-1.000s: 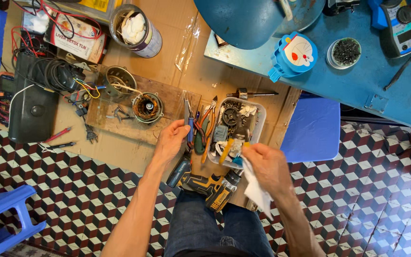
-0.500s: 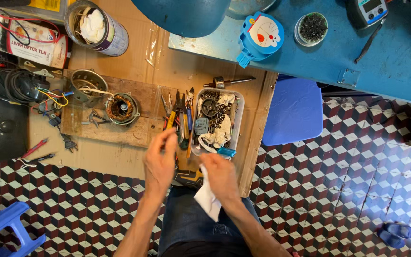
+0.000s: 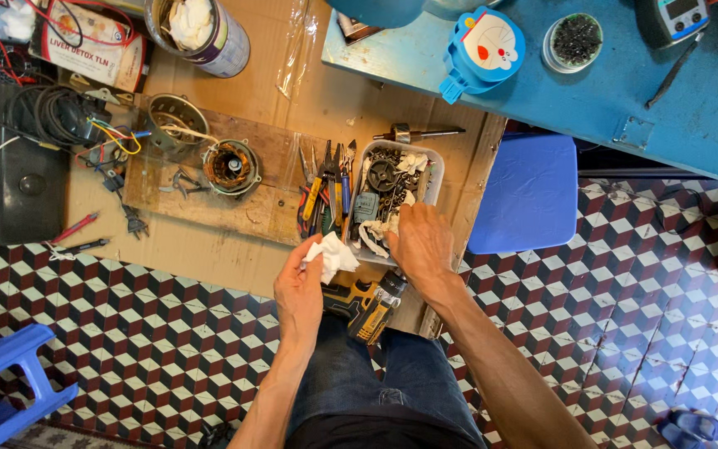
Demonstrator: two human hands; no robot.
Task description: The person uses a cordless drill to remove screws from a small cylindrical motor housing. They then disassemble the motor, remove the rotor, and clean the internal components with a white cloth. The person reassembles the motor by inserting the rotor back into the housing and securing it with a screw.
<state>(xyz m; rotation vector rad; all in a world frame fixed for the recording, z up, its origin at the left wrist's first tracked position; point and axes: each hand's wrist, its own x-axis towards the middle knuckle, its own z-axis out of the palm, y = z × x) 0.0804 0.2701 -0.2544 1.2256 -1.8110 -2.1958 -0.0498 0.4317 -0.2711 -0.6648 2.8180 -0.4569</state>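
Note:
My left hand (image 3: 299,289) pinches a crumpled white rag (image 3: 331,254) just in front of the cardboard's near edge. My right hand (image 3: 422,243) lies over the near end of a clear plastic tray (image 3: 435,170) full of small metal parts and white scraps. Its fingertips dip among them, and I cannot see whether they grip anything. A yellow and black cordless drill (image 3: 365,305) lies between my hands, by my knees. A row of pliers and screwdrivers (image 3: 327,195) lies just left of the tray.
A wooden board (image 3: 269,212) carries a copper-wound motor stator (image 3: 231,166) and a metal housing (image 3: 174,116). A black box (image 3: 20,187) with cables stands at left, a tin can (image 3: 209,37) at the back. A blue stool (image 3: 523,191) and a blue table (image 3: 625,91) are at right.
The white rag has passed from my right hand to my left. My right hand has moved forward onto the parts tray. My left hand has drawn back from the tools.

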